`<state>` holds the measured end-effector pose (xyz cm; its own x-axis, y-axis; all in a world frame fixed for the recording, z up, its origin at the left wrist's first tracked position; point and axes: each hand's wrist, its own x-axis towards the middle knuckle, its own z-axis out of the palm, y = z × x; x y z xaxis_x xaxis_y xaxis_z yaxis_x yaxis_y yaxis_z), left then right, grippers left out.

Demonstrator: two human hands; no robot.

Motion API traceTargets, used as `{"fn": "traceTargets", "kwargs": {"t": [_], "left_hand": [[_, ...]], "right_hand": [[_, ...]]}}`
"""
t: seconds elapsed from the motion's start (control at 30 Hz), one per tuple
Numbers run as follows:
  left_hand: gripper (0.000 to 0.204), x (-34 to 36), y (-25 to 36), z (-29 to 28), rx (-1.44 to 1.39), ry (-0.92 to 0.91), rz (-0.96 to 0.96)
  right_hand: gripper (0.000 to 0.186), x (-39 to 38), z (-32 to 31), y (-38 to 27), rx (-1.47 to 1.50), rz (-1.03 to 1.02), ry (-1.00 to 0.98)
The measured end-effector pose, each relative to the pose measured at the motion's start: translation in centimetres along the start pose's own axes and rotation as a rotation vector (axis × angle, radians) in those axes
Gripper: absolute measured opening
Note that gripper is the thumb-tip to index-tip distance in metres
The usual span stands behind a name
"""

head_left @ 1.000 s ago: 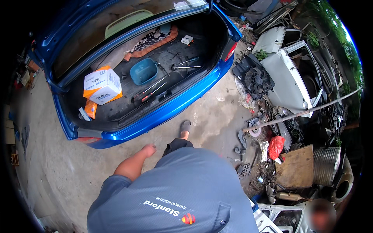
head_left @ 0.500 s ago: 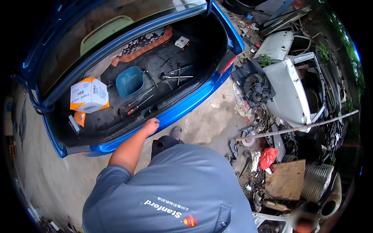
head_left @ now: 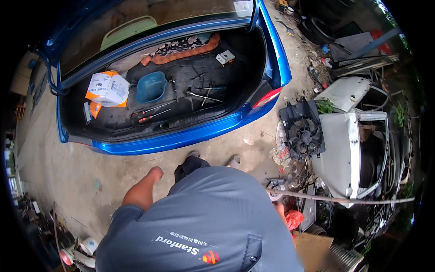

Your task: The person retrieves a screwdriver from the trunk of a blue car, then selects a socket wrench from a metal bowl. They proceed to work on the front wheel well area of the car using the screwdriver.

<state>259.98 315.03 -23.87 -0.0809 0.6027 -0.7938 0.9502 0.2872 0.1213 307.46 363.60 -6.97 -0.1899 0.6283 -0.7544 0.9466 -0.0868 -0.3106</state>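
My left hand (head_left: 156,173) hangs over the concrete floor below the blue car's rear bumper (head_left: 181,140), apart from it, fingers curled; whether they hold anything is hidden. My right hand (head_left: 279,209) barely shows beside my shirt, its fingers unclear. The open trunk (head_left: 179,118) holds a white-and-orange box (head_left: 107,89), a teal plastic tub (head_left: 150,87), red-handled screwdrivers (head_left: 146,119), a cross-shaped wrench (head_left: 204,97), a small pale boxy item (head_left: 225,56) and a patterned mat (head_left: 181,47).
At the right lie a black radiator fan (head_left: 302,136), white car doors (head_left: 337,163), tyres (head_left: 312,29), a long pole (head_left: 385,200), a red bag (head_left: 294,220) and a board (head_left: 312,254). Assorted items (head_left: 86,245) lie at the lower left. My feet (head_left: 234,161) stand behind the bumper.
The view has shifted, putting the white doors lower in it. My left hand rose toward the bumper, then dropped away. My second foot and part of my right hand have come into view.
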Motion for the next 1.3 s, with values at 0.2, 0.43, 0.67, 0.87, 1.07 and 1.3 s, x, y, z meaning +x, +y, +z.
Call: {"fn": "traceTargets", "kwargs": {"t": [0.2, 0.43, 0.67, 0.87, 1.07, 1.3], "left_hand": [[0.033, 1.0, 12.6, -10.5, -1.316, 0.549, -0.514], [0.040, 0.8, 18.9, -15.7, -1.474, 0.595, -0.544], [0.032, 2.2, 21.0, -1.3, -0.671, 0.449, -0.447], [0.029, 3.2, 22.7, 1.2, -1.059, 0.430, -0.586], [0.034, 3.0, 20.8, -9.4, -1.411, 0.446, -0.710], [0.035, 3.3, 15.9, -11.0, -1.378, 0.698, -0.689]], "right_hand": [[0.020, 13.4, -6.5, 4.9, 0.006, -0.009, -0.025], [0.016, 19.6, -9.2, -3.3, 0.032, -0.282, -0.183], [0.031, 16.7, -9.3, -10.4, -0.359, -0.591, -0.127], [0.041, 28.3, -8.4, 2.1, -0.522, -0.618, -0.175], [0.036, 29.4, -11.5, 8.0, -0.509, -0.604, -0.062], [0.034, 27.1, -8.0, 5.3, -0.528, -0.532, -0.195]]}}
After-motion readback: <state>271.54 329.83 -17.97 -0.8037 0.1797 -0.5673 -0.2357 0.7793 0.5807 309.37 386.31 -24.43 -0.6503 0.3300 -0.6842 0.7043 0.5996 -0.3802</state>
